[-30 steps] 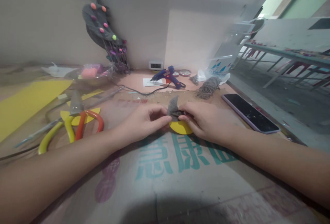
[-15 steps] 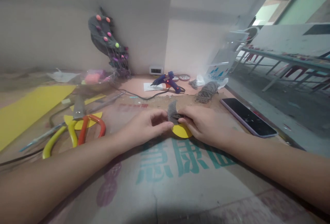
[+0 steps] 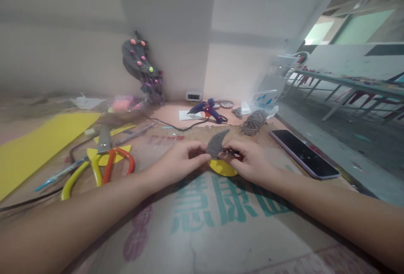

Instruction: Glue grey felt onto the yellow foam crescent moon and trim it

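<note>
Scissors (image 3: 104, 141) lay left of the left hand (image 3: 181, 158), whose thumb and fingers pinched a crescent (image 3: 216, 144), grey above and yellow below, between both hands, while the right hand (image 3: 251, 160) gripped a dark tool (image 3: 233, 152), a phone (image 3: 304, 154) lying farther right.

The table (image 3: 173, 102) shows pinkish along twelve o'clock; printed cardboard (image 3: 217, 244) covers its middle and near part. Around that middle, a phone (image 3: 304, 154) lies at two and grey yarn (image 3: 253, 122) at one. At twelve stand a display (image 3: 193, 96) and, nearer, a white card (image 3: 188, 116) under a glue gun's nozzle (image 3: 196, 109). A pink-filled packet (image 3: 124, 106) sits at eleven, scissors (image 3: 104, 143) over a yellow scrap (image 3: 91, 153) at ten, a yellow sheet (image 3: 44, 143) beyond.
</note>
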`<act>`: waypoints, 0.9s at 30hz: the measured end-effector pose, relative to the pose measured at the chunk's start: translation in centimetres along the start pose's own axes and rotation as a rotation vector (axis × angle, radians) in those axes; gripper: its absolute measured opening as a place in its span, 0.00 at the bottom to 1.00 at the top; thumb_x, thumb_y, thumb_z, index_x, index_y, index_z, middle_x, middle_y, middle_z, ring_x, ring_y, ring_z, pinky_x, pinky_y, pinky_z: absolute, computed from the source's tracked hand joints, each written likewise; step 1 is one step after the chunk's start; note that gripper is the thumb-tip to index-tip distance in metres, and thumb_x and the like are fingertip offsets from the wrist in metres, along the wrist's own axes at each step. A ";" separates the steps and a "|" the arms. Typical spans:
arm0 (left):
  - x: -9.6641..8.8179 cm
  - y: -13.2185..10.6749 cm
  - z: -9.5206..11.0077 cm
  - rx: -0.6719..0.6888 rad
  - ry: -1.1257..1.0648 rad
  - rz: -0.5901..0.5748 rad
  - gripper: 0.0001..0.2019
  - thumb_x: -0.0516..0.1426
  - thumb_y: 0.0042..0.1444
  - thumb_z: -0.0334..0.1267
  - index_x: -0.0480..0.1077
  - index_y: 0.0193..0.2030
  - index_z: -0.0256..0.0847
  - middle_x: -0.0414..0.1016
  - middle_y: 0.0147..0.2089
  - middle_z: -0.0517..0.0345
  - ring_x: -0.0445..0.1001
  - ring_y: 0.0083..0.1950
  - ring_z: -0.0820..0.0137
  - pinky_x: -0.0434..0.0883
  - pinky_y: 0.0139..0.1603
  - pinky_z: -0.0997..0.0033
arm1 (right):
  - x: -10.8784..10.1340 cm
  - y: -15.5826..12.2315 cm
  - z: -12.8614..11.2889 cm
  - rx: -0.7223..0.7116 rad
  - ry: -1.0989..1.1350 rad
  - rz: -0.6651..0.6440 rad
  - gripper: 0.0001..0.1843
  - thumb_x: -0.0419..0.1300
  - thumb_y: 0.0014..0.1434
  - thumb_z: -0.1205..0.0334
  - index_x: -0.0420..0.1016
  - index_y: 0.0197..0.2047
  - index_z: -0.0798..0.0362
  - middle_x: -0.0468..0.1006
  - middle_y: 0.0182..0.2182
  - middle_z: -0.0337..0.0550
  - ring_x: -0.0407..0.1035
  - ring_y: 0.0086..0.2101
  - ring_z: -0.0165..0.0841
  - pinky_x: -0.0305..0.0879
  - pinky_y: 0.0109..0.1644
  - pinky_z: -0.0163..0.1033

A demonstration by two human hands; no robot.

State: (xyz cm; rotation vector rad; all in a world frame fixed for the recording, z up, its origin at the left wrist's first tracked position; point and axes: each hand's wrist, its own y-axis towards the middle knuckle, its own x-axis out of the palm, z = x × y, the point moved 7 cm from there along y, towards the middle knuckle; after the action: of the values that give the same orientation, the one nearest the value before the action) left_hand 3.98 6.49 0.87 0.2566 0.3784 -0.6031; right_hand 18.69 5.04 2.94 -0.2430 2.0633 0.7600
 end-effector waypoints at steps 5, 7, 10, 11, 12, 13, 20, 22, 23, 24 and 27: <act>-0.7 -0.2 0.3 -0.001 0.145 0.101 0.14 0.55 0.59 0.49 0.73 0.38 0.39 0.75 0.33 0.60 0.70 0.32 0.72 0.65 0.31 0.75 | 0.2 -0.2 0.0 -0.004 -0.007 -0.025 0.05 0.57 0.58 0.64 0.72 0.31 0.54 0.69 0.23 0.36 0.61 0.24 0.27 0.52 0.28 0.32; -1.0 -0.3 0.5 -0.001 0.193 0.145 0.14 0.55 0.59 0.49 0.73 0.35 0.39 0.73 0.30 0.61 0.68 0.30 0.72 0.63 0.29 0.75 | 0.3 -0.2 -0.1 -0.009 -0.008 -0.040 0.04 0.58 0.58 0.64 0.72 0.32 0.54 0.69 0.23 0.36 0.61 0.24 0.27 0.52 0.28 0.32; -1.1 -0.4 0.9 0.008 0.230 0.145 0.14 0.53 0.61 0.46 0.70 0.30 0.39 0.70 0.26 0.63 0.66 0.28 0.73 0.62 0.28 0.75 | 0.4 -0.2 -0.1 -0.003 -0.004 -0.052 0.04 0.58 0.58 0.65 0.71 0.32 0.54 0.69 0.23 0.36 0.61 0.24 0.26 0.51 0.28 0.32; -1.1 -0.4 0.9 0.011 0.225 0.139 0.15 0.51 0.62 0.44 0.69 0.29 0.39 0.69 0.25 0.63 0.66 0.27 0.73 0.62 0.28 0.75 | 0.3 -0.2 -0.1 0.000 0.001 -0.047 0.04 0.58 0.58 0.65 0.71 0.32 0.54 0.69 0.23 0.36 0.60 0.24 0.26 0.51 0.28 0.32; -1.0 -0.4 0.9 0.013 0.211 0.133 0.16 0.50 0.63 0.44 0.68 0.28 0.39 0.69 0.24 0.63 0.66 0.27 0.74 0.62 0.28 0.75 | 0.2 -0.1 -0.1 0.005 0.006 -0.037 0.04 0.58 0.58 0.65 0.71 0.32 0.54 0.69 0.23 0.36 0.60 0.24 0.26 0.52 0.28 0.32; -1.0 -0.4 0.9 0.011 0.191 0.127 0.17 0.48 0.64 0.43 0.68 0.28 0.39 0.69 0.24 0.63 0.66 0.26 0.74 0.62 0.28 0.75 | 0.1 -0.1 -0.1 0.008 0.012 -0.024 0.04 0.58 0.58 0.65 0.71 0.31 0.55 0.69 0.23 0.36 0.60 0.24 0.26 0.52 0.28 0.32; -0.2 -0.2 0.3 0.017 0.194 0.037 0.14 0.52 0.62 0.45 0.71 0.32 0.38 0.71 0.28 0.61 0.68 0.30 0.73 0.63 0.30 0.75 | 0.1 0.4 0.2 0.019 0.022 -0.004 0.07 0.56 0.60 0.63 0.68 0.30 0.55 0.67 0.22 0.35 0.60 0.24 0.27 0.52 0.27 0.32; -0.1 -0.2 0.1 -0.008 0.174 0.031 0.15 0.51 0.62 0.45 0.71 0.31 0.38 0.70 0.26 0.62 0.66 0.28 0.74 0.62 0.28 0.76 | -0.1 0.3 0.1 0.017 -0.017 0.006 0.08 0.56 0.61 0.59 0.68 0.34 0.54 0.70 0.25 0.37 0.62 0.25 0.28 0.55 0.28 0.33; -0.2 -0.2 0.0 -0.029 0.157 0.035 0.15 0.51 0.62 0.45 0.70 0.30 0.38 0.69 0.25 0.63 0.66 0.26 0.74 0.61 0.27 0.76 | -0.4 0.2 -0.1 -0.003 -0.037 0.022 0.08 0.56 0.62 0.57 0.69 0.37 0.54 0.72 0.28 0.39 0.64 0.27 0.29 0.57 0.30 0.34; -0.3 -0.2 -0.2 -0.052 0.142 0.041 0.16 0.51 0.61 0.45 0.70 0.29 0.38 0.68 0.24 0.63 0.65 0.25 0.75 0.60 0.26 0.76 | -0.7 0.0 -0.6 -0.042 -0.056 0.037 0.10 0.55 0.63 0.57 0.68 0.42 0.55 0.74 0.31 0.42 0.66 0.29 0.31 0.59 0.32 0.35; -0.4 -0.2 -0.3 -0.072 0.123 0.049 0.15 0.53 0.60 0.46 0.70 0.29 0.38 0.69 0.24 0.63 0.65 0.25 0.75 0.60 0.25 0.76 | -1.4 -0.5 -2.6 -0.233 -0.101 0.066 0.14 0.51 0.64 0.59 0.65 0.50 0.56 0.76 0.39 0.50 0.70 0.36 0.36 0.65 0.39 0.40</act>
State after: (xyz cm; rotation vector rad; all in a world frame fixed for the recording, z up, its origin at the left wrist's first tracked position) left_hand 3.46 6.64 0.79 0.2335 0.5100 -0.5257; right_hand 17.96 2.98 4.95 -0.2619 1.8953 1.0343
